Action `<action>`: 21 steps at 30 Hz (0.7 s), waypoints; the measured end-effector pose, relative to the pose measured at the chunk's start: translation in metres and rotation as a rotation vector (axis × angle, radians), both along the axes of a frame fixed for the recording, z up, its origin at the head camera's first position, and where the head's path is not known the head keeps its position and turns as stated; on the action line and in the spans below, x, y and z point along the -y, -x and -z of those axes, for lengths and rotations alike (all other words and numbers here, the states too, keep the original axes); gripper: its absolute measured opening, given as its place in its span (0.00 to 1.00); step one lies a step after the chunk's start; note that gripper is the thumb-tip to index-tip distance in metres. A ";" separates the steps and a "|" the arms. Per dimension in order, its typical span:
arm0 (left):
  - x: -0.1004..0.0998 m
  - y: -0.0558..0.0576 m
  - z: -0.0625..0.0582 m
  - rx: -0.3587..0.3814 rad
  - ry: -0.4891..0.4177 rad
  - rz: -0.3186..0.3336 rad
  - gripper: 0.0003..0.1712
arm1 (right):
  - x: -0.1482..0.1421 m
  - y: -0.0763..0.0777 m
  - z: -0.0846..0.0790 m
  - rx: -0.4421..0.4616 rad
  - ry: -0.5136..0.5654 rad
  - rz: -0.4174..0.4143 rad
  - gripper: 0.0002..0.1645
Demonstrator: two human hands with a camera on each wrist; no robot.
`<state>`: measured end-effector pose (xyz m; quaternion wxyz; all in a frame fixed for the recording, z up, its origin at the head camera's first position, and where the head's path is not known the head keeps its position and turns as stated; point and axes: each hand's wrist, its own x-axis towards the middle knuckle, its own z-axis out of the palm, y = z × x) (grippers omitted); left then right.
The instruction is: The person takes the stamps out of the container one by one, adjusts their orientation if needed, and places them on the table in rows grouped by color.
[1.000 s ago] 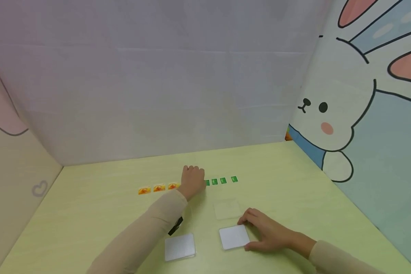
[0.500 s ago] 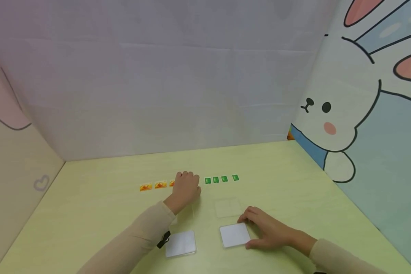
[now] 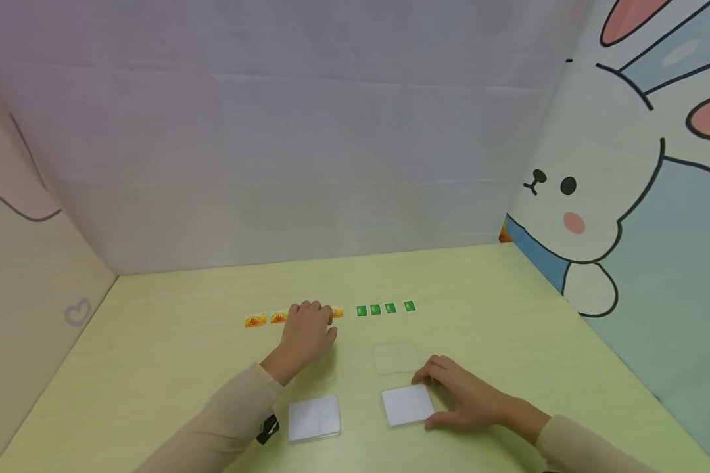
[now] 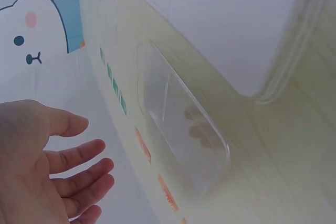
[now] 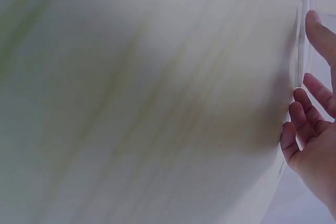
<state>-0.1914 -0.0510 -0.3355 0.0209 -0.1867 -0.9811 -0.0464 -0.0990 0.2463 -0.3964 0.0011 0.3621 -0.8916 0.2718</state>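
Observation:
In the head view my left hand (image 3: 306,334) is over the row of small orange picture cards (image 3: 255,320), hiding part of it. Its fingers look loosely bent in the left wrist view, with nothing between them. My right hand (image 3: 461,397) holds a flat white box (image 3: 407,405) with clear edges, thumb at the near side and index finger at the far side. A similar white box (image 3: 314,418) lies to its left. Behind the held box is a clear plastic lid (image 3: 395,357). Another clear lid (image 4: 181,121) shows beside a white box (image 4: 210,19) in the left wrist view.
Several small green cards (image 3: 375,309) continue the row to the right of the orange ones. The pale yellow tabletop (image 3: 509,315) meets a white back wall (image 3: 307,164) and a right wall with a rabbit drawing (image 3: 574,197).
My left hand has moved left along the card row, uncovering an orange card next to the green ones. My right hand stays at the white box.

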 end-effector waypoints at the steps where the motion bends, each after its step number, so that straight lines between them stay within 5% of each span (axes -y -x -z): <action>1: 0.002 -0.001 0.000 -0.003 -0.006 -0.002 0.07 | 0.000 0.000 0.000 0.001 -0.001 0.002 0.33; 21: 0.033 -0.022 -0.003 -0.058 -0.191 -0.008 0.06 | 0.004 -0.001 -0.003 -0.034 0.021 0.031 0.27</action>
